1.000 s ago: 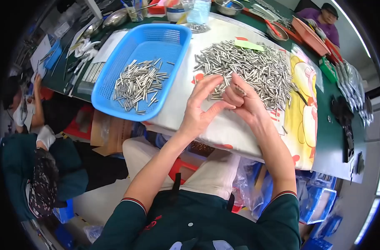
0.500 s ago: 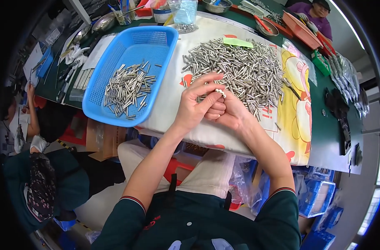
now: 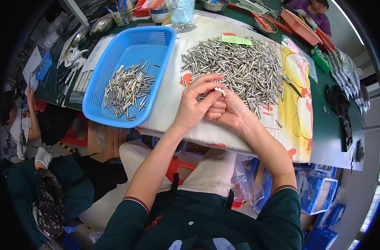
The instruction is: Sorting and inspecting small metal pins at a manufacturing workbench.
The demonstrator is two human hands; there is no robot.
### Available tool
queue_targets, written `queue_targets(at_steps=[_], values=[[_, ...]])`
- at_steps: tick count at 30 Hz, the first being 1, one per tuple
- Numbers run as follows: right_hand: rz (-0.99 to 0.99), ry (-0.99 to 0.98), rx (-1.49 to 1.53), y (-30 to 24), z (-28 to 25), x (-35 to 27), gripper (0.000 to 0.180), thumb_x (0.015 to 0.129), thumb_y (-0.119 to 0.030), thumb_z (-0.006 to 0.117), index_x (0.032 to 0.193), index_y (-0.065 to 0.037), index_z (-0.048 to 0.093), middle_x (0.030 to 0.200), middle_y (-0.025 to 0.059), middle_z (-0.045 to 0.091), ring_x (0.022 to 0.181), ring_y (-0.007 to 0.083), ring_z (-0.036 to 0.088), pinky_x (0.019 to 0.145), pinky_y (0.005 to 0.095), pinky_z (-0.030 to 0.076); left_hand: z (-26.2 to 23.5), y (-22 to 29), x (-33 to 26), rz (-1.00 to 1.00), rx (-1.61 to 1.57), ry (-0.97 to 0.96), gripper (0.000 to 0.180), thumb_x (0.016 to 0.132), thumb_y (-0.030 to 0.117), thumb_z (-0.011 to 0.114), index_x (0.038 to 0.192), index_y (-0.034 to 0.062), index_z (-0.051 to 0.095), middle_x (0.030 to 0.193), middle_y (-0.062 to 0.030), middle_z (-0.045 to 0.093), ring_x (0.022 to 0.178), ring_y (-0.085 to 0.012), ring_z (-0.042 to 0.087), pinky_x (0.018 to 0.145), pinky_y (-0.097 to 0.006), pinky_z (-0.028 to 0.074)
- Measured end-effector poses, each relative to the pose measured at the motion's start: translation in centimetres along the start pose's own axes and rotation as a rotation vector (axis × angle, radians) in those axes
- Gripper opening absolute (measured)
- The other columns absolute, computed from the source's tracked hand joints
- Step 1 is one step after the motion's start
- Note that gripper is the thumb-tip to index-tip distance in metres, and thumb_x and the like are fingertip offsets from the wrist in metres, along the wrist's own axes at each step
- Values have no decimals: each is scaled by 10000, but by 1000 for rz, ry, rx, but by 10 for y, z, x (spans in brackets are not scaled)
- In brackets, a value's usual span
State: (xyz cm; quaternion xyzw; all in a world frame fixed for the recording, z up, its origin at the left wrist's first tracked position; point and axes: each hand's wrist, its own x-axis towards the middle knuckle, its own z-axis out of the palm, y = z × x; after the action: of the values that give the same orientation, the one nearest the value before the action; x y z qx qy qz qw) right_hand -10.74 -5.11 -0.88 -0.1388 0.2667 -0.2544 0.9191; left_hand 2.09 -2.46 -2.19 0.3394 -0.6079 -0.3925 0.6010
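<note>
My two hands meet over the near edge of the pile of metal pins [image 3: 244, 62], on a patterned cloth. A small bunch of steel pins [image 3: 219, 91] shows its bright, rounded ends between them. My left hand [image 3: 194, 98] is closed on the bunch, thumb and curled fingers pressing around the ends. Folded fingers of my right hand [image 3: 227, 110] wrap the same bunch from below, hiding the pins' shafts. To the left, a blue perforated basket [image 3: 134, 39] contains a smaller heap of similar pins [image 3: 129, 87].
A pale green paper slip [image 3: 237, 40] lies on the pile's far side. Bowls, tools and a clear bag [image 3: 183, 18] line the back. A co-worker in purple [image 3: 310, 16] sits at the far right beside an orange basket [image 3: 300, 27]; other people are at the left.
My hands keep almost the same pose around the bunch, with slightly more of the bright ends showing. The person at lower left has shifted a little.
</note>
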Motion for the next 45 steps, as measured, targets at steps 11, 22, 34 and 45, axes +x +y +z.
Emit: queue_targets(at_steps=[11,22,34,45], values=[[89,24,-28,1,-1,0,402,960,-324,368,586,-177,393,435,-74,226,362,52,201,404,229,158,-12,-3,3,30,104,-151,223,741,53,645,951,103,699,1163,-44,586,1177,-216,449,1004,-349,335],[16,-13,-199,1,10,-13,357,943,-336,412,629,-167,396,489,-99,219,405,36,195,415,231,167,-5,17,-2,191,309,-78,169,718,9,619,868,61,675,1107,-46,584,1170,-259,447,966,-373,369],[-1175,1414,-2009,-143,-109,-95,186,756,-186,576,884,-85,666,917,114,625,857,287,598,719,395,486,-31,23,-34,143,863,-158,118,696,-2,658,807,23,629,765,-72,539,712,-241,542,608,-345,442],[-548,1630,-1988,-174,-156,-115,251,823,-196,510,1043,-134,615,972,120,644,906,308,605,737,411,465,-31,2,-41,144,877,-96,137,673,42,698,803,46,654,747,-60,514,708,-230,534,604,-350,441]])
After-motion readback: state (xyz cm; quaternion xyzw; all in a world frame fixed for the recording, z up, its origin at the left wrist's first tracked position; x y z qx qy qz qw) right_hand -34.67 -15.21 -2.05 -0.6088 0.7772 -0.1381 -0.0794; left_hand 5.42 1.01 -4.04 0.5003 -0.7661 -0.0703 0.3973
